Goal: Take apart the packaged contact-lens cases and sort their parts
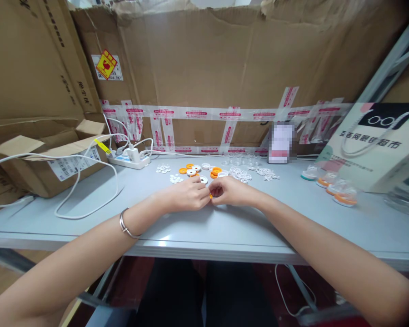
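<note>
My left hand (190, 194) and my right hand (230, 190) meet above the table near its middle, fingers curled in a pinch. A small orange plastic part (211, 196) shows between their fingertips; most of it is hidden. Just beyond the hands lie orange rings (216, 172) and white round discs (191, 173). Small white plastic pieces (176, 179) and round white caps (163, 168) form little groups left of these. To the right are piles of white openwork parts (239, 174) and some clear pieces (241, 159).
Several orange, white and teal assembled pieces (345, 196) stand at the right, before a paper bag (371, 141). A phone (281, 141) leans on the large cardboard box (204, 59) behind. On the left are a power strip (131, 159), white cables and an open carton (44, 159).
</note>
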{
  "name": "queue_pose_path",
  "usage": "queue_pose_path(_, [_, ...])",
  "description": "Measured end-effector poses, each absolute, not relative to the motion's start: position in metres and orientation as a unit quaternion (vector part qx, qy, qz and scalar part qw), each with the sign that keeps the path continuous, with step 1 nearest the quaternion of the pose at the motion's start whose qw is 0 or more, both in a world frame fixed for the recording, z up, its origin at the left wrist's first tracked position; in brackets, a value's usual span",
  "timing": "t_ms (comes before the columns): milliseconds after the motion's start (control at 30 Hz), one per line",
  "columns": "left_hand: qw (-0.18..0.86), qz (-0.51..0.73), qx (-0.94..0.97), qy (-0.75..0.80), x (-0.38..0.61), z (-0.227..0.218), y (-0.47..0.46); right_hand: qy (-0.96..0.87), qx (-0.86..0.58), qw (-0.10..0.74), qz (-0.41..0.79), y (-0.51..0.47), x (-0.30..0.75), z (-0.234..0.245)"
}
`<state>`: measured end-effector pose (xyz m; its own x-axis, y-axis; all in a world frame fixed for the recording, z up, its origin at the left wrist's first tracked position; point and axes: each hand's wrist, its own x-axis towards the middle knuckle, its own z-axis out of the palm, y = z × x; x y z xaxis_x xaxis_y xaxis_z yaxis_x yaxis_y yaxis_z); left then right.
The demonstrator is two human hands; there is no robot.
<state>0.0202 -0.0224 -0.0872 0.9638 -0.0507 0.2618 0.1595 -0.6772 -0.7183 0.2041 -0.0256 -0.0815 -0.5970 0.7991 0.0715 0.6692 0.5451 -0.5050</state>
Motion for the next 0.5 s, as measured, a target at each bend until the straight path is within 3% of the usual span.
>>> queue_pose_path(267, [0.367, -0.13, -0.92, -0.05, 0.019, -0.09, -0.015, -0.859, -0.431, 0.158, 0.226, -0.027, 0.203, -0.081])
queue_pose_path(500, [0.234, -0.176, -0.945, -0.145, 0.016, -0.086, -0.012, -0.855, -0.432, 0.163, 0.237, -0.031, 0.202, -0.079])
